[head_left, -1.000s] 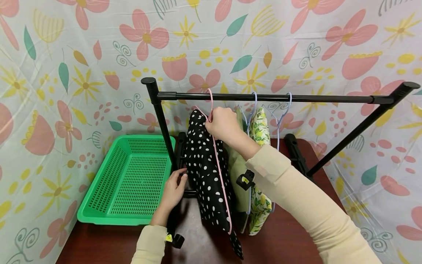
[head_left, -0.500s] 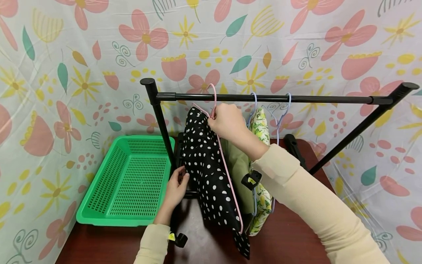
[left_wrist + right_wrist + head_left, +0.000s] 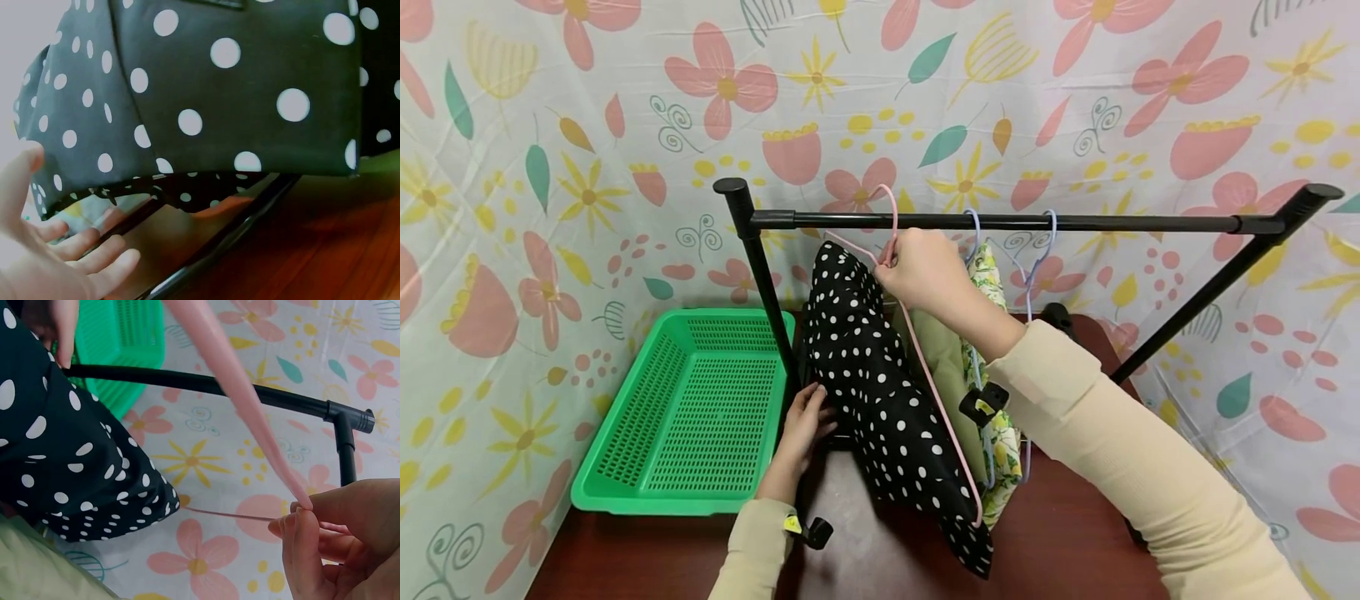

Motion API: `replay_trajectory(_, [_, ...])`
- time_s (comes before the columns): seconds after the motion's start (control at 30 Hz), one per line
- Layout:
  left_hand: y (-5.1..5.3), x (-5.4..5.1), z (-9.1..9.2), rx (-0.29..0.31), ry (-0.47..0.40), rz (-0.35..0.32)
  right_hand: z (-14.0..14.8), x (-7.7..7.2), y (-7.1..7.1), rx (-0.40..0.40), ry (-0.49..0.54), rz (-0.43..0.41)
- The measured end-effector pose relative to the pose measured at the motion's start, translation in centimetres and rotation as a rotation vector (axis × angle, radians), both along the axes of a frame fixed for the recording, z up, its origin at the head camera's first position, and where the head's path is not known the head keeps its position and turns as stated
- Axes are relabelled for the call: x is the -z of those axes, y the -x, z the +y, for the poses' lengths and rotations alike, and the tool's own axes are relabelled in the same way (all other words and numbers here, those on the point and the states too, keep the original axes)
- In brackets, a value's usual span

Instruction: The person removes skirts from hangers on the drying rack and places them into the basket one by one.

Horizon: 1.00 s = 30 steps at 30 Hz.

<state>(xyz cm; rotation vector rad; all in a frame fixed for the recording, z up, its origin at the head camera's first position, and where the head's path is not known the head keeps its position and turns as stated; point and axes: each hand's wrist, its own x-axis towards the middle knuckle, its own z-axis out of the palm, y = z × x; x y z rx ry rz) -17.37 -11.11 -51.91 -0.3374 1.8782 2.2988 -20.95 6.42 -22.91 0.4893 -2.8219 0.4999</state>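
My right hand (image 3: 931, 265) pinches the neck of a pink clothes hanger (image 3: 240, 400) just below its hook. The hook arches above the rack's black rail (image 3: 1045, 222); whether it bears on the rail I cannot tell. From this hanger hangs a black garment with white polka dots (image 3: 880, 375), its lower end slanting toward me and to the right. My left hand (image 3: 802, 423) is at the garment's left side. In the left wrist view its fingers (image 3: 103, 256) are spread beneath the hem, and the thumb is against or close to the cloth.
To the right, a green garment (image 3: 946, 358) and a lemon-print garment (image 3: 988, 279) hang on blue hangers (image 3: 1032, 287). A green plastic basket (image 3: 662, 503) stands left of the rack on the red-brown table (image 3: 1067, 533). A flowered curtain hangs behind.
The right hand has shifted a little right with the hanger, and the hook has risen slightly. The polka-dot garment's lower end has swung right, in front of the other garments.
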Motion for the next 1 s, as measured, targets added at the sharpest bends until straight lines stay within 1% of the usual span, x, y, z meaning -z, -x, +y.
replay_trajectory(0.07, [0.1, 0.1, 0.2, 0.003, -0.066, -0.026, 0.0, -0.2, 0.0, 0.005, -0.001, -0.014])
replay_trajectory(0.23, [0.4, 0.5, 0.6, 0.020, -0.217, -0.056, 0.2, -0.7, 0.1, 0.012, 0.002, -0.048])
replay_trajectory(0.33, [0.7, 0.7, 0.7, 0.046, -0.322, -0.067, 0.3, -0.9, 0.0, 0.012, 0.010, -0.062])
replay_trajectory(0.47, [0.9, 0.9, 0.9, 0.100, -0.479, -0.071, 0.4, -1.1, 0.0, 0.014, 0.026, -0.070])
replay_trajectory(0.57, [0.8, 0.8, 1.0, 0.133, -0.555, -0.062, 0.6, -1.1, 0.0, 0.022, 0.031, -0.066])
replay_trajectory(0.63, [0.8, 0.7, 1.1, 0.143, -0.578, -0.056, 0.7, -1.0, 0.0, 0.029, 0.027, -0.061])
replay_trajectory(0.7, [0.8, 0.6, 1.1, 0.158, -0.581, -0.046, 0.8, -0.9, 0.0, 0.032, 0.022, -0.053])
replay_trajectory(0.8, [0.8, 0.4, 1.0, 0.150, -0.572, -0.045, 1.0, -0.9, 0.0, 0.041, 0.014, -0.037])
replay_trajectory(0.87, [0.7, 0.3, 1.0, 0.138, -0.552, -0.031, 1.1, -0.9, 0.1, 0.045, 0.012, -0.027])
replay_trajectory(1.0, [0.4, -0.1, 0.8, 0.084, -0.533, -0.019, 1.2, -0.8, 0.0, 0.051, 0.005, -0.021])
